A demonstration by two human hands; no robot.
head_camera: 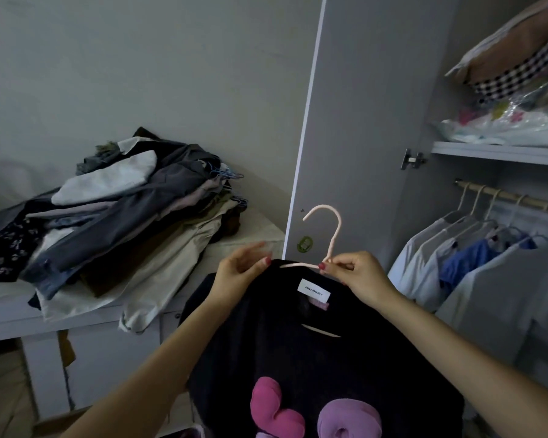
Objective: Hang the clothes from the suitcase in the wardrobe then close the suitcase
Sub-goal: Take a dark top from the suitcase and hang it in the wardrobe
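Observation:
A black top (314, 352) with pink and purple padded shapes on its front hangs on a pale pink hanger (331, 235) in front of me. My left hand (241, 273) pinches the collar at the left shoulder. My right hand (358, 276) pinches the hanger's neck and the collar beside it. The hook points up, left of the wardrobe opening. Inside the wardrobe a wooden rail (513, 197) carries several white and blue shirts (475, 267) on hangers. The suitcase is not in view.
The open wardrobe door (361, 121) stands just behind the hanger. A pile of clothes (117, 216) on hangers lies on a white counter (10, 314) at left. Bagged bedding (516, 80) fills the wardrobe shelf (500, 151) above the rail.

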